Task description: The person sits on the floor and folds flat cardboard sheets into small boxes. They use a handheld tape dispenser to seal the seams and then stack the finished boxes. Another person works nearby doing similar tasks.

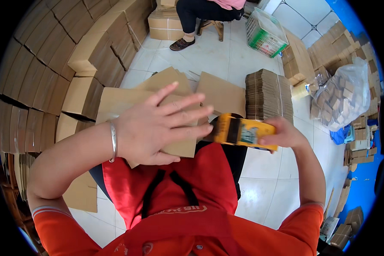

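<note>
My left hand (pixel 155 126), with a silver bangle at the wrist, is spread palm down over a brown cardboard sheet (pixel 183 148) in front of my lap. Its fingers are apart, and its fingertips come close to the yellow thing on the right. That yellow, box-shaped thing (pixel 243 132) has a black band and a picture label, and its kind I cannot make out. My right hand (pixel 283 133) is closed on its right end, thumb on top. Blur and the left fingers hide part of its dark left end.
Flattened boxes (pixel 267 94) stand tied in a stack beyond the right hand, beside a loose cardboard sheet (pixel 222 94). Cardboard stacks (pixel 38 72) line the left. At right sits a clear bag of small boxes (pixel 341 98). A seated person (pixel 202 15) and a green-white basket (pixel 265 36) are farther off.
</note>
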`<state>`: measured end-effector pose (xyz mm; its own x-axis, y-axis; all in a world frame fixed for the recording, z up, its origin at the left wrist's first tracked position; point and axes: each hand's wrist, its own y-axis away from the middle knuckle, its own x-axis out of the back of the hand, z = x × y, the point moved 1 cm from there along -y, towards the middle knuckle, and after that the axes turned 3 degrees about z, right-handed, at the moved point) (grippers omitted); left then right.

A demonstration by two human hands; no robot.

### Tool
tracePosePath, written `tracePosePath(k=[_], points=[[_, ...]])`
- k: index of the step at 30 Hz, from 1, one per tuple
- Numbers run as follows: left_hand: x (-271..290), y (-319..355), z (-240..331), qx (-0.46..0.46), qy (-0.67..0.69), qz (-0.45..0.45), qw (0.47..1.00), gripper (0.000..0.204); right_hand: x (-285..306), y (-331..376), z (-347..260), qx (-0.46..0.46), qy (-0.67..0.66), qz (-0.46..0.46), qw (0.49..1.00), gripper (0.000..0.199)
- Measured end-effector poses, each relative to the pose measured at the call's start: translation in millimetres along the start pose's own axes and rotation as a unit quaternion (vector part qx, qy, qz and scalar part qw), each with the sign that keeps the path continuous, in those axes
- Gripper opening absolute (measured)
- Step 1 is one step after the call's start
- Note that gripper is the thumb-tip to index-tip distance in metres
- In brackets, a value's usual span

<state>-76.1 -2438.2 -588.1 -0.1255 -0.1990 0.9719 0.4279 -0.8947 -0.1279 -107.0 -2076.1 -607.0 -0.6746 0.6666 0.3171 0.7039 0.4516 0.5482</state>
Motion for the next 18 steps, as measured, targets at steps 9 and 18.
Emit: tracePosePath(k=[9,18], points=[[-25.9,-24.6,-2.7,-0.172,0.066,0.068,0.981,0.026,-65.2,-18.6,-133.1,0.052,0.410,0.081,0.907,0.050],[-25.2,-32.7,-4.8,-0.154,-0.050,0.026,0.986,0.029,-84.5,-14.2,-150.1,0.070,0.541,0.132,0.828,0.046]])
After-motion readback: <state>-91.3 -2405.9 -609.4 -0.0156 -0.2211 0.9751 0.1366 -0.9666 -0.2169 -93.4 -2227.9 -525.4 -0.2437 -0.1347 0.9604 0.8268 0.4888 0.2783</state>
